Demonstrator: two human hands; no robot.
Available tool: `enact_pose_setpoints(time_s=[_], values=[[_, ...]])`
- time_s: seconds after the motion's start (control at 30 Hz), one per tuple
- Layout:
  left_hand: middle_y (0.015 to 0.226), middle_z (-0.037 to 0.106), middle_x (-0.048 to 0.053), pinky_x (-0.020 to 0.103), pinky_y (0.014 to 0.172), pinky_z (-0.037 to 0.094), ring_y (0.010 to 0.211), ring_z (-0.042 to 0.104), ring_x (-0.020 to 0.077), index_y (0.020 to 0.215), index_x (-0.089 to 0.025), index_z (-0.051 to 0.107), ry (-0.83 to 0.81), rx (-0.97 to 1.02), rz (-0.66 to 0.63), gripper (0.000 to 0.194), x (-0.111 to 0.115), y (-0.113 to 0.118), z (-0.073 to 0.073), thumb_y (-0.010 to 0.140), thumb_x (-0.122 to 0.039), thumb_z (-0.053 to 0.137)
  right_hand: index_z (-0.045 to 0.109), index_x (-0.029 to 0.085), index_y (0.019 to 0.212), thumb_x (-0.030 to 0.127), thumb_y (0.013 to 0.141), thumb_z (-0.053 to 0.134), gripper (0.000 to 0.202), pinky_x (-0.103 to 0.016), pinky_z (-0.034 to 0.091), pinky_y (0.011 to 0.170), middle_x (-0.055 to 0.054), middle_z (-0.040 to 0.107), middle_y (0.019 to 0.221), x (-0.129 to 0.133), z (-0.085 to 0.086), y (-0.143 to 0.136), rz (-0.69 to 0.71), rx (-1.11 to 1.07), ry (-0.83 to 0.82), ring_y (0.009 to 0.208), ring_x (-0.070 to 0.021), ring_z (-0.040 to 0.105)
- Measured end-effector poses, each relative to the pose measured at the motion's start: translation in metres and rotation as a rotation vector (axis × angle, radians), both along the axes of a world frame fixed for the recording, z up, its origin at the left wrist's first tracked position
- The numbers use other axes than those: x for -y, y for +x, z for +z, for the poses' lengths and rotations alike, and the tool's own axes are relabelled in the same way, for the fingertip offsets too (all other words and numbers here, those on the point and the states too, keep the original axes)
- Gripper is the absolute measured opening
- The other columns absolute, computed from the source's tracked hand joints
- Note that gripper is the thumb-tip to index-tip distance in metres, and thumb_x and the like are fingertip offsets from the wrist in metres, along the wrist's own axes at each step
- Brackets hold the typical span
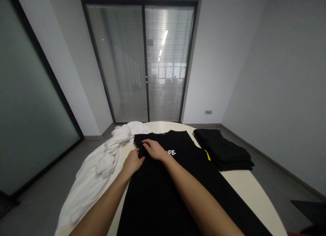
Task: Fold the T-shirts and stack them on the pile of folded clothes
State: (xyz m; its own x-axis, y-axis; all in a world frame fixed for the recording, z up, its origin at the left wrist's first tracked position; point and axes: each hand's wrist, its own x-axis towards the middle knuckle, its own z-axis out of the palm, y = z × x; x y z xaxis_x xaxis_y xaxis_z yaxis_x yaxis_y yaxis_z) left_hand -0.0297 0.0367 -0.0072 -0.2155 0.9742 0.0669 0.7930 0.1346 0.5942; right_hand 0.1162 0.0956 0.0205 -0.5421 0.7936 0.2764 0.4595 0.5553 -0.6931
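A black shirt (155, 198) with a white print on its chest lies spread on the table, its neck at the far end. My left hand (133, 162) is at the shirt's left edge, thumb and fingers curled at the cloth near the sleeve. Just beyond it, my right hand (155, 149) rests on the upper left chest, fingers lightly bent and laid on the fabric. My right forearm crosses the shirt and hides part of the print. A yellow strip (207, 155) shows at the shirt's right side.
White crumpled cloth (102, 168) covers the left side of the pale rounded table (243, 185). A stack of folded black garments (224, 149) sits at the right edge. Beyond stand a glazed door with blinds (168, 93) and grey walls.
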Motion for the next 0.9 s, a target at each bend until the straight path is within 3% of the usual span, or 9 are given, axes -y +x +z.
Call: enact_pose_setpoints(time_s=[0.3, 0.43, 0.57, 0.73, 0.9], values=[[0.12, 0.07, 0.01, 0.03, 0.091, 0.046, 0.114, 0.065, 0.0252, 0.116, -0.02, 0.06, -0.007, -0.003, -0.036, 0.036, 0.012, 0.013, 0.01, 0.081, -0.021, 0.07, 0.057, 0.017, 0.136, 0.032, 0.087, 0.065, 0.052, -0.032, 0.051, 0.09, -0.007, 0.072, 0.104, -0.026, -0.015, -0.027, -0.067, -0.041, -0.182, 0.094, -0.0192, 0.067], [0.108, 0.072, 0.007, 0.03, 0.088, 0.047, 0.104, 0.068, 0.0237, 0.107, -0.022, 0.059, -0.022, -0.013, -0.026, 0.027, 0.017, 0.019, 0.014, 0.082, -0.022, 0.07, 0.057, 0.019, 0.136, 0.021, 0.075, 0.073, 0.063, -0.032, 0.052, 0.088, -0.006, 0.07, 0.098, -0.03, -0.023, -0.026, -0.127, -0.055, -0.205, 0.092, -0.0204, 0.066], [0.104, 0.071, 0.005, 0.029, 0.084, 0.046, 0.1, 0.068, 0.022, 0.106, -0.023, 0.056, -0.017, -0.057, -0.036, 0.025, 0.024, 0.026, 0.023, 0.084, -0.022, 0.068, 0.056, 0.018, 0.135, 0.013, 0.076, 0.065, 0.06, -0.033, 0.05, 0.092, -0.006, 0.067, 0.096, -0.04, -0.032, -0.025, -0.24, -0.109, -0.205, 0.093, -0.0193, 0.065], [0.11, 0.068, 0.006, 0.03, 0.08, 0.045, 0.099, 0.068, 0.0223, 0.111, -0.023, 0.049, 0.023, -0.269, -0.066, 0.026, 0.042, 0.039, 0.041, 0.089, -0.022, 0.061, 0.049, 0.018, 0.139, 0.008, 0.077, 0.055, 0.063, -0.033, 0.052, 0.087, -0.003, 0.067, 0.09, -0.049, -0.036, -0.018, -0.315, -0.187, -0.225, 0.082, -0.0161, 0.065], [0.098, 0.07, 0.009, 0.032, 0.073, 0.045, 0.091, 0.07, 0.027, 0.111, -0.02, 0.047, -0.086, -0.395, -0.103, 0.022, 0.054, 0.051, 0.052, 0.091, -0.023, 0.056, 0.065, 0.02, 0.122, 0.005, 0.078, 0.051, 0.049, -0.032, 0.051, 0.094, -0.003, 0.071, 0.101, -0.046, -0.033, -0.01, -0.261, -0.224, -0.216, 0.092, -0.0153, 0.066]])
